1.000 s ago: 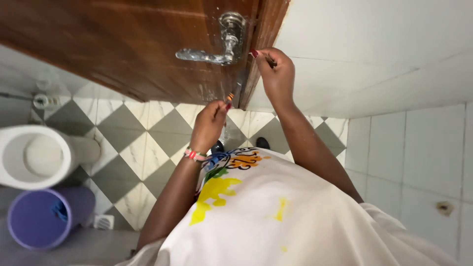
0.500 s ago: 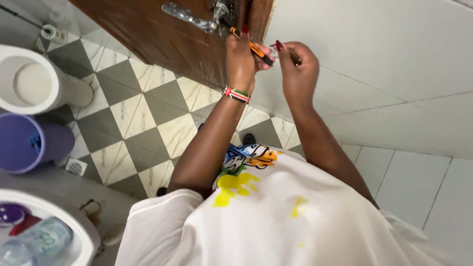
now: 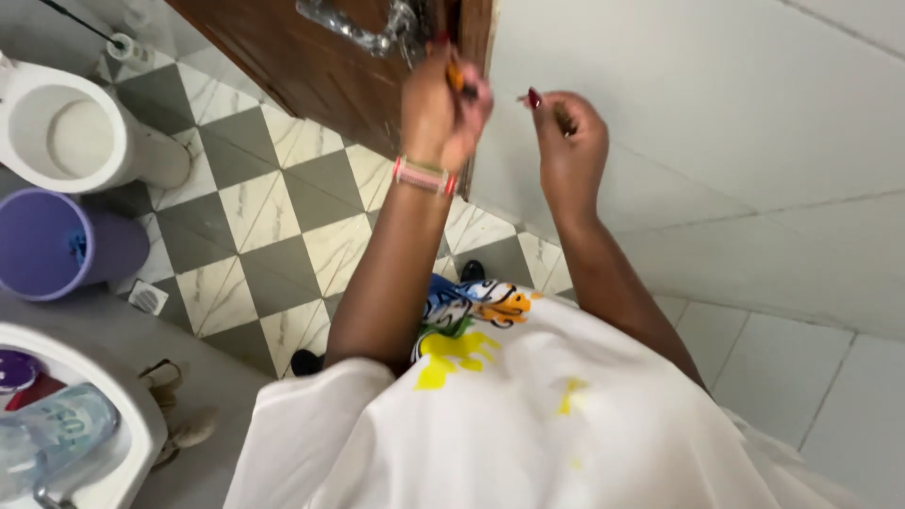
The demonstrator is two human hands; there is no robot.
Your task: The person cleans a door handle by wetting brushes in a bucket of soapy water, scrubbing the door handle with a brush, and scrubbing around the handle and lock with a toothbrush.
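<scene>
My left hand (image 3: pixel 441 108) is raised to the edge of a brown wooden door (image 3: pixel 311 57), closed around a small orange-handled tool (image 3: pixel 456 79), likely a screwdriver, just below the metal lever handle (image 3: pixel 363 28). A striped bracelet sits on that wrist. My right hand (image 3: pixel 566 141) hovers to the right of the door edge with fingers pinched together on something too small to identify. Both arms reach up from my white printed shirt.
A white toilet (image 3: pixel 71 137) and a purple bucket (image 3: pixel 57 245) stand at the left on grey-and-white checkered floor tiles (image 3: pixel 273 236). A white sink (image 3: pixel 104 424) holding a clear bottle is at lower left. White tiled wall (image 3: pixel 754 141) fills the right.
The view has swung closer to the door. My left hand rose from below the handle to the door edge with the tool; my right hand drew slightly away to the right.
</scene>
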